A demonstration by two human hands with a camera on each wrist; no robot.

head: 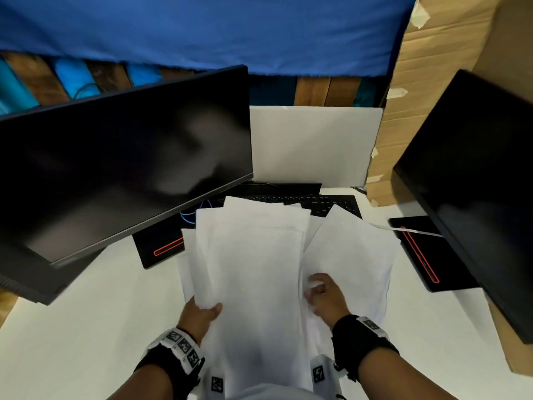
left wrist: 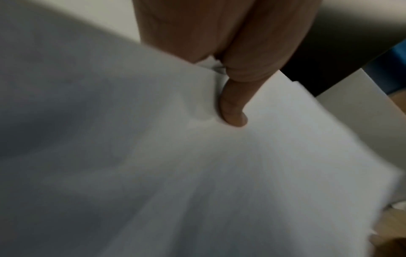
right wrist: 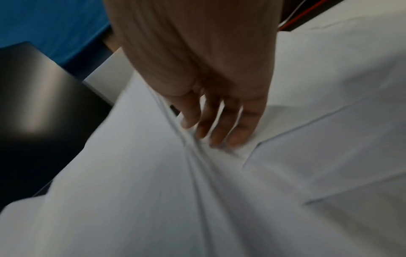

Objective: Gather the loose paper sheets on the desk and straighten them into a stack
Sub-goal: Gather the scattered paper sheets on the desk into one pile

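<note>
L hand [head: 202, 314] grip pinching paper sheets [head: 253, 255], thumb on top. R hand [head: 324, 295] fingers curled into same sheets' right edge. Sheets fanned, uneven; bare desk [head: 86, 327] left of sheets.

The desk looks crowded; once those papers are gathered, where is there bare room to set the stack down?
Bare white desk lies at the near left, between the left hand and the left monitor. Another patch sits near right, between the paper sheets and the right monitor. The middle is crowded: fanned sheets cover the keyboard, with monitor bases either side.
</note>
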